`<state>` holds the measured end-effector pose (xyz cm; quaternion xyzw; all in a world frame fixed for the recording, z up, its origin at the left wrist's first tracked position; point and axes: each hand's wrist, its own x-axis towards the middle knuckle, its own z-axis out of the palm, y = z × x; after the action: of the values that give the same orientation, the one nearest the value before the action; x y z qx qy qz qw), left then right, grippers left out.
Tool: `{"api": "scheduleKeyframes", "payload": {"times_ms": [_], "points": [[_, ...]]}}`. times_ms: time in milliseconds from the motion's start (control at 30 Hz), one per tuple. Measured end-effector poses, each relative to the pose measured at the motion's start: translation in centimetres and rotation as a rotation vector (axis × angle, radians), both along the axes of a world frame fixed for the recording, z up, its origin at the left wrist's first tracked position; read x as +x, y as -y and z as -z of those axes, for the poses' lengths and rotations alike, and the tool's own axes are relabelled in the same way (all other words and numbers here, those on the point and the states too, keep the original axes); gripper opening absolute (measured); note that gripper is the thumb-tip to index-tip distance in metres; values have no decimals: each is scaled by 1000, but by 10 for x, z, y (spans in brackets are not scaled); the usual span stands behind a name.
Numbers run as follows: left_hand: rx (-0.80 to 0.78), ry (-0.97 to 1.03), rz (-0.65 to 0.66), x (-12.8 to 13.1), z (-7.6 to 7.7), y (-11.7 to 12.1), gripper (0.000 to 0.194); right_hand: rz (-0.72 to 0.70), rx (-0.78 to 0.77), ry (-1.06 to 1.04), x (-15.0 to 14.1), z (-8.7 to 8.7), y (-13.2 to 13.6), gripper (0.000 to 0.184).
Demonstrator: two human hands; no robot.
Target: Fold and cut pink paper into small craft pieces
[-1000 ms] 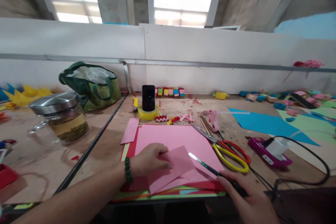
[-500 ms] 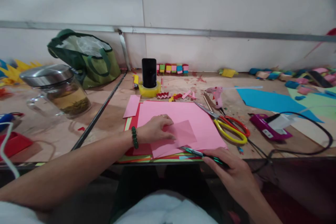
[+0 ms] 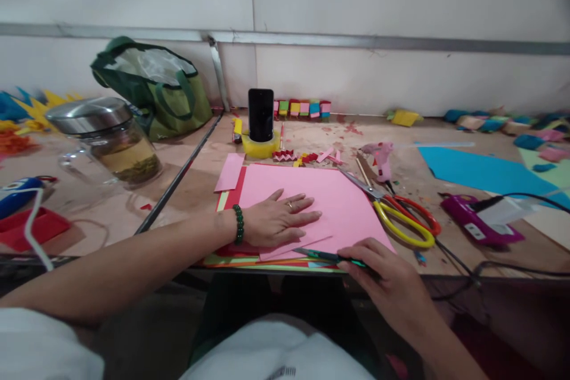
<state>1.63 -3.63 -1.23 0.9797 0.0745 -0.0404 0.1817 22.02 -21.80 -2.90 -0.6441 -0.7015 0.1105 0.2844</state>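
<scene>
My left hand, with a green bead bracelet and a ring, lies flat with fingers spread on pink paper. Under its palm is a smaller pink piece, folded over, with its creased edge toward me. My right hand grips a slim dark craft knife with green markings. The knife's tip points left, at the folded piece near the stack's front edge. Whether the blade touches the paper I cannot tell. Red, green and orange sheets show at the edges beneath the pink paper.
Scissors with yellow and red handles lie right of the paper, near a pink glue gun and a purple power strip. Behind, a phone stands in a yellow tape roll. A glass tea jar and green bag stand left.
My left hand has gone from curled fingers at the loose flap to lying flat, and the flap is now folded down. The knife has moved slightly left. The view has shifted a little.
</scene>
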Motion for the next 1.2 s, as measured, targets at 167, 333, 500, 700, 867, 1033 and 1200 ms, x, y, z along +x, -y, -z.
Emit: {"api": "scheduleKeyframes", "payload": {"times_ms": [167, 333, 500, 700, 867, 1033, 1200], "points": [[40, 16, 49, 2, 2, -4, 55, -45, 0, -1, -1, 1, -7, 15], [30, 44, 47, 2, 3, -4, 54, -52, 14, -3, -8, 0, -9, 17], [-4, 89, 38, 1, 5, -4, 52, -72, 14, -5, -9, -2, -10, 19], [-2, 94, 24, 2, 5, -3, 52, -101, 28, -6, -12, -1, -12, 19], [6, 97, 25, 2, 6, -3, 52, -116, 29, -12, -15, 0, -12, 20], [14, 78, 27, 2, 6, -3, 53, -129, 39, -20, -21, 1, -14, 19], [7, 78, 17, 2, 5, -3, 52, -157, 52, -36, -28, 1, -13, 19]]}}
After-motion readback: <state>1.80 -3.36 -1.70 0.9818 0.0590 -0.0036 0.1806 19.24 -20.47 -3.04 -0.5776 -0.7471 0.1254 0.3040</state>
